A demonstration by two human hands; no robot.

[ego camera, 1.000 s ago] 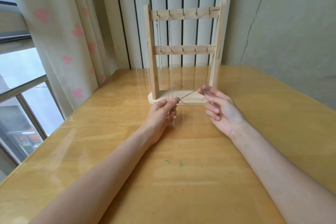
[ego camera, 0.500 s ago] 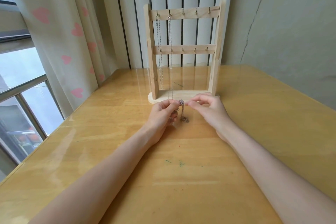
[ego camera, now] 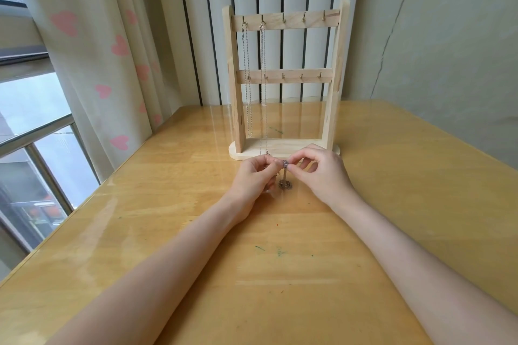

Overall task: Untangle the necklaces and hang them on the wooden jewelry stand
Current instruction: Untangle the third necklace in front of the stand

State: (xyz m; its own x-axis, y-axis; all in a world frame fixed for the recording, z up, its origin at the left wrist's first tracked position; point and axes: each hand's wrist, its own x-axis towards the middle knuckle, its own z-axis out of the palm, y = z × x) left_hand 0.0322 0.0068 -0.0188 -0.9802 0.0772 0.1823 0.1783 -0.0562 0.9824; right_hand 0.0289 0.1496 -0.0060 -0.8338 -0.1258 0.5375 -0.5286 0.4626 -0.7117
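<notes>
Table: wooden top under both my hands; small green marks nearer to me than the hands.
Stand: wooden jewelry stand just beyond my fingertips, upright, two hook rails.
Hung chains: two necklaces on the top rail's two leftmost hooks, beyond my left hand. I count these as done.
Free hooks: three on the top rail, beyond my right hand; lower rail looks unused.
Left hand: fingers curled, pinching the chain at its upper end.
Right hand: thumb and forefinger pinched on the same spot, touching my left fingertips.
Necklace in hand: short bunch hanging between my hands, its lower end pooled on the table.
Left to do: free this one, hang it on a spare hook.
</notes>
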